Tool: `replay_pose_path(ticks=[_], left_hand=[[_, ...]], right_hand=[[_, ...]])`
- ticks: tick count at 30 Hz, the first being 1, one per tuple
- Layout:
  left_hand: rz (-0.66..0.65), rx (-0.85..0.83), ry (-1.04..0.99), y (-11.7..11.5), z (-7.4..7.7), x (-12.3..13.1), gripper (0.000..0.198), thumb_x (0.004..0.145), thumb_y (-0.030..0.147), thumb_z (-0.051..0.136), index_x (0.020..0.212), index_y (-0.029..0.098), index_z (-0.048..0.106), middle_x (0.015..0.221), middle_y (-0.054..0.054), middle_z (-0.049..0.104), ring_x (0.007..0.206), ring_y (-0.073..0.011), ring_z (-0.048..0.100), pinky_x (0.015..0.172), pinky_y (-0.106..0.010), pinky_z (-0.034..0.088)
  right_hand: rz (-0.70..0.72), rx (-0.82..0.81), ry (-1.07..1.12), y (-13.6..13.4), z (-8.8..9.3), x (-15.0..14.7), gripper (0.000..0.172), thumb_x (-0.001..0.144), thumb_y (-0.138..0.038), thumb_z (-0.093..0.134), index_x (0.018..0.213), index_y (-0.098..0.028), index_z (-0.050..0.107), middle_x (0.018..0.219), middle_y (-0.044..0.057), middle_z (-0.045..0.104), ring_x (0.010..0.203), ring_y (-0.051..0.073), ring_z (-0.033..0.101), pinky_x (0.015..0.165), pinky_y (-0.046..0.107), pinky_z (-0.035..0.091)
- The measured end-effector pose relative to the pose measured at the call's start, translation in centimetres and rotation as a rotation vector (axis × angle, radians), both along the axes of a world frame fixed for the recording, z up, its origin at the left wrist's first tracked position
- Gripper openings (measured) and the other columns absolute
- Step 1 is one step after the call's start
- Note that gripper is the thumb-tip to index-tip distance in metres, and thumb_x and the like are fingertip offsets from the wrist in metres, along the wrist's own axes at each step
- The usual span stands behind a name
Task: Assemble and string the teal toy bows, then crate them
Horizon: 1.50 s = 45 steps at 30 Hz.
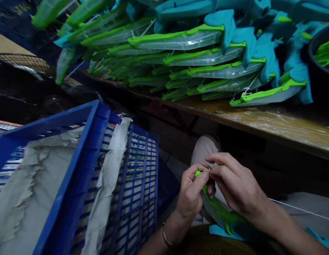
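Low over the lap, my left hand (192, 186) is closed on the bright green tip of a long plastic piece (214, 205), with thumb and fingers pinching its end. This piece has a green edge, a see-through body and a teal part (225, 232) at its lower end. Right beside the tip, my right hand (236, 182) pinches a thin white cord (209, 170) between thumb and fingertips. A stretch of white cord also runs off to the right from behind my right wrist. The right forearm hides part of the piece.
Many similar green, clear and teal pieces (212, 69) are stacked on a wooden bench (294, 118) ahead. A blue plastic crate (66, 198) with torn grey lining stands at left. At far right is a dark tub (313, 53) holding green parts.
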<state>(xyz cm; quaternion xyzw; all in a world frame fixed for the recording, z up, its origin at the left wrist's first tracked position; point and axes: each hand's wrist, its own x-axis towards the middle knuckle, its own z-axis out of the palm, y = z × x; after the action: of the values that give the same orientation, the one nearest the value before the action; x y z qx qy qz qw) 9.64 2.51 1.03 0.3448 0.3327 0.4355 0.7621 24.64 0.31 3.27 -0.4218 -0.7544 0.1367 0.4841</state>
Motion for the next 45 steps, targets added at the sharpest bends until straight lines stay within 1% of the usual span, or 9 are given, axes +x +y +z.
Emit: replay_pose_path(ticks=[2, 4, 8, 13, 22, 25, 31, 40, 45], left_hand=[[0.001, -0.004, 0.020, 0.0, -0.1, 0.0, 0.032, 0.086, 0.041, 0.078, 0.075, 0.016, 0.061, 0.052, 0.004, 0.053, 0.044, -0.0084, 0.047, 0.044, -0.019, 0.041], [0.029, 0.013, 0.048, -0.1, -0.2, 0.0, 0.032, 0.087, 0.040, 0.078, 0.074, 0.016, 0.061, 0.052, 0.004, 0.053, 0.044, -0.0082, 0.048, 0.044, -0.019, 0.041], [0.084, 0.053, 0.092, -0.5, -0.6, 0.0, 0.031, 0.086, 0.040, 0.080, 0.077, 0.016, 0.062, 0.052, 0.006, 0.055, 0.042, -0.0075, 0.049, 0.043, -0.018, 0.042], [0.097, 0.048, 0.118, -0.8, -1.1, -0.1, 0.031, 0.088, 0.041, 0.079, 0.080, 0.016, 0.062, 0.049, 0.006, 0.055, 0.041, -0.0074, 0.050, 0.044, -0.018, 0.043], [0.122, 0.024, 0.163, -0.4, -0.8, 0.2, 0.033, 0.085, 0.043, 0.082, 0.078, 0.015, 0.065, 0.047, 0.005, 0.056, 0.039, -0.0079, 0.051, 0.043, -0.018, 0.044], [0.112, 0.020, 0.177, -0.3, -0.6, 0.2, 0.034, 0.084, 0.043, 0.082, 0.075, 0.014, 0.065, 0.048, 0.005, 0.055, 0.039, -0.0077, 0.050, 0.042, -0.018, 0.045], [0.090, -0.129, 0.055, 0.2, -0.2, 0.4, 0.034, 0.074, 0.037, 0.087, 0.070, 0.014, 0.062, 0.056, 0.005, 0.054, 0.041, -0.0049, 0.045, 0.038, -0.016, 0.041], [-0.033, -0.191, -0.038, 0.7, 0.2, 0.1, 0.031, 0.071, 0.033, 0.086, 0.069, 0.013, 0.062, 0.058, 0.004, 0.053, 0.042, -0.0047, 0.045, 0.039, -0.016, 0.041], [-0.062, -0.169, -0.071, 0.6, 0.0, 0.0, 0.029, 0.073, 0.033, 0.083, 0.069, 0.013, 0.063, 0.059, 0.003, 0.054, 0.043, -0.0053, 0.046, 0.039, -0.016, 0.040]], right_hand=[[0.019, 0.027, -0.082, 0.0, -0.1, -0.1, 0.017, 0.101, -0.003, 0.043, 0.099, -0.016, 0.054, 0.096, 0.009, 0.061, 0.086, 0.019, 0.060, 0.067, 0.029, 0.053], [0.030, -0.016, -0.069, 0.0, -0.2, -0.1, 0.018, 0.102, -0.003, 0.042, 0.096, -0.017, 0.051, 0.086, 0.005, 0.055, 0.075, 0.017, 0.054, 0.062, 0.027, 0.049], [0.060, -0.171, 0.092, -0.1, -0.2, 0.1, 0.014, 0.106, -0.008, 0.042, 0.100, -0.018, 0.050, 0.087, 0.003, 0.056, 0.075, 0.014, 0.057, 0.067, 0.027, 0.049], [0.061, -0.281, 0.124, 0.0, 0.0, 0.3, 0.012, 0.108, -0.014, 0.045, 0.098, -0.020, 0.051, 0.086, 0.000, 0.058, 0.072, 0.011, 0.059, 0.066, 0.025, 0.048], [0.020, -0.372, 0.215, 0.0, -0.4, 0.4, 0.010, 0.106, -0.015, 0.050, 0.098, -0.020, 0.055, 0.081, -0.003, 0.060, 0.067, 0.008, 0.060, 0.063, 0.020, 0.048], [-0.035, -0.311, 0.235, 0.4, -0.6, 0.2, 0.011, 0.102, -0.010, 0.056, 0.098, -0.020, 0.056, 0.081, -0.003, 0.060, 0.068, 0.009, 0.059, 0.063, 0.019, 0.048], [-0.060, -0.126, 0.177, 0.1, -1.1, -0.1, 0.014, 0.102, -0.006, 0.056, 0.096, -0.019, 0.058, 0.085, 0.002, 0.060, 0.075, 0.013, 0.060, 0.067, 0.025, 0.049], [-0.086, -0.068, 0.194, -0.8, -1.3, -0.1, 0.014, 0.099, -0.003, 0.060, 0.103, -0.016, 0.064, 0.094, 0.005, 0.067, 0.086, 0.013, 0.066, 0.074, 0.022, 0.055], [-0.113, 0.005, 0.117, -1.2, -1.2, -0.2, 0.016, 0.100, -0.002, 0.057, 0.106, -0.015, 0.062, 0.096, 0.007, 0.067, 0.089, 0.016, 0.066, 0.076, 0.026, 0.055]])
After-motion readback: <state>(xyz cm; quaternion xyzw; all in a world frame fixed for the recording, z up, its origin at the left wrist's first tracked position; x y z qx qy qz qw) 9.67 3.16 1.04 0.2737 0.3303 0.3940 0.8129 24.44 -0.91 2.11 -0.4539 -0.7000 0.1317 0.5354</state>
